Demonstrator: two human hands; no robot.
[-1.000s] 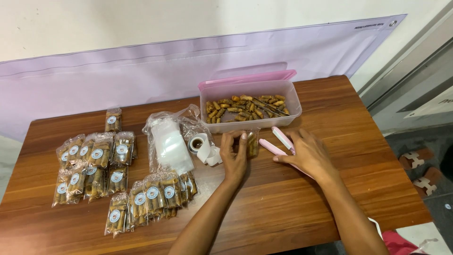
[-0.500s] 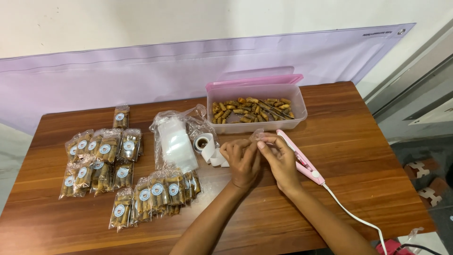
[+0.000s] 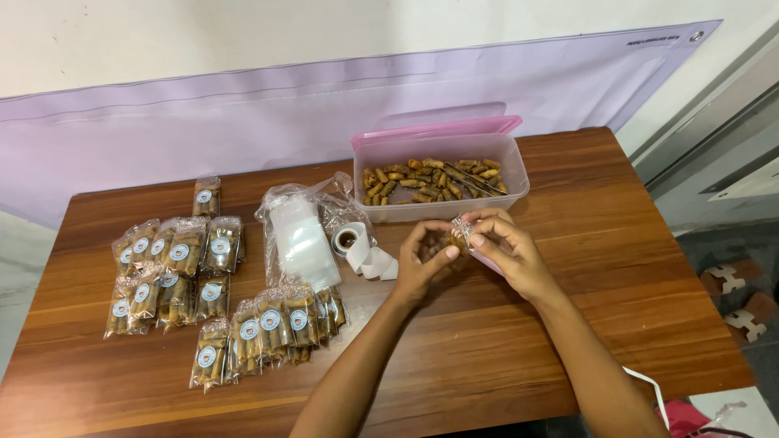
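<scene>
Our left hand (image 3: 423, 264) and right hand (image 3: 510, 253) are pinching a small clear packet (image 3: 461, 234), at six o'clock from the tub (image 3: 442, 177).

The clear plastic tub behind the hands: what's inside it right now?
The clear plastic tub holds a loose layer of small brown rolled snacks, spread over its floor. Its pink lid stands behind it. What lies beneath the snacks cannot be seen.

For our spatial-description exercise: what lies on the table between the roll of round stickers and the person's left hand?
In the head view, the loose white tail of the sticker roll curls across that stretch, ending just short of the left hand; otherwise bare wooden table.
</scene>
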